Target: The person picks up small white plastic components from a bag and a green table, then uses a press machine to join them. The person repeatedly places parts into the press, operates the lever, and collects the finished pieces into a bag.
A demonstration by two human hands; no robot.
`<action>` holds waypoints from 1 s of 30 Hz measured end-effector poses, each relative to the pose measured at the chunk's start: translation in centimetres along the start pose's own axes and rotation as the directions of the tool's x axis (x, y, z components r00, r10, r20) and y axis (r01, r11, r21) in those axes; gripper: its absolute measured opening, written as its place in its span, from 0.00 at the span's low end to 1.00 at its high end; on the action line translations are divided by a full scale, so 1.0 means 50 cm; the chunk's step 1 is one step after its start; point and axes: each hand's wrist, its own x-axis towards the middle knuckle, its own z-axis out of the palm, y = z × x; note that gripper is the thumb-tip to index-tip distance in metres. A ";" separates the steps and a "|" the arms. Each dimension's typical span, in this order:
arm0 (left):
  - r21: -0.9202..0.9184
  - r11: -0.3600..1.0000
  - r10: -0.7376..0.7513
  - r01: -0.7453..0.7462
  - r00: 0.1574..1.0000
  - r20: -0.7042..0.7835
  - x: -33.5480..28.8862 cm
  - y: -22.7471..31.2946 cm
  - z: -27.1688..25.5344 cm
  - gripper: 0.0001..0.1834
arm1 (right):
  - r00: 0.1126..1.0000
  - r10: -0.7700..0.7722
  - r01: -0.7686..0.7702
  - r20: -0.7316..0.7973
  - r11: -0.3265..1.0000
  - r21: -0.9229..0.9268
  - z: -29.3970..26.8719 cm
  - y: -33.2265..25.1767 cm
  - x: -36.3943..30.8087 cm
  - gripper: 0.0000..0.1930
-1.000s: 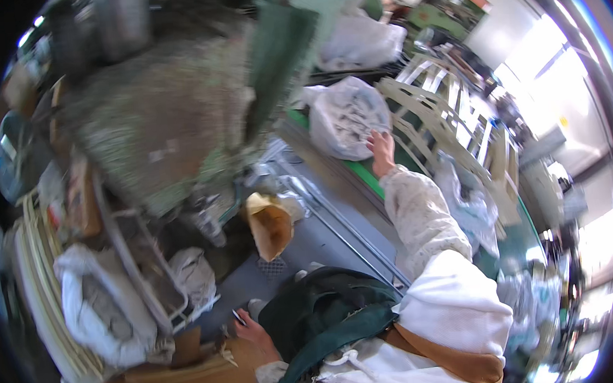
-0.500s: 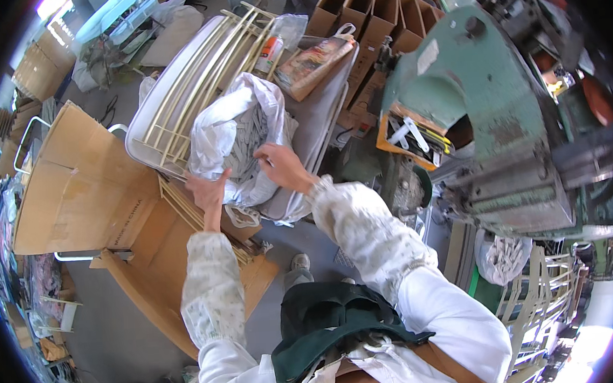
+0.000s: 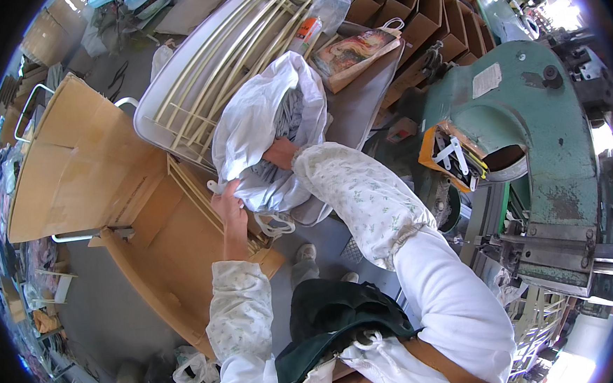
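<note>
A white sack (image 3: 243,129), open at the top, holds many thin grey metal strips (image 3: 288,115). My right hand (image 3: 281,153) reaches inside it, its fingers hidden among the strips and the folds of plastic. At the sack's near left edge, my left hand (image 3: 230,209) is closed with the thumb up. The pale rounded end of a flat strip (image 3: 213,187) pokes out beside its fingers. Patterned sleeve covers wrap both my forearms.
The sack lies on a grey table (image 3: 350,108) beside cream metal racks (image 3: 208,78), a spray can (image 3: 305,36) and a printed paper bag (image 3: 354,55). An open cardboard box (image 3: 163,249) stands at left. A green machine (image 3: 555,127) and tool box (image 3: 452,158) are at right.
My right hand has gone deeper into the sack, and its fingers are now hidden. My left hand has closed, with a strip end showing beside it. The view has shifted.
</note>
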 end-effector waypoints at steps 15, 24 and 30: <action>0.476 0.510 0.725 -0.716 0.656 0.209 -0.085 0.036 0.040 0.09 | 0.627 0.779 -0.004 -0.007 0.013 1.000 -0.067 -0.035 -0.085 0.13; 0.444 0.803 0.229 -0.397 0.894 0.385 -0.102 -0.019 0.170 0.18 | 0.653 0.727 0.395 0.214 -0.567 0.723 -0.225 -0.139 -0.115 0.15; 0.406 0.643 0.359 -0.649 0.724 0.590 -0.208 -0.007 0.189 0.22 | 0.652 0.713 0.439 0.259 -0.633 0.638 -0.278 -0.173 -0.123 0.11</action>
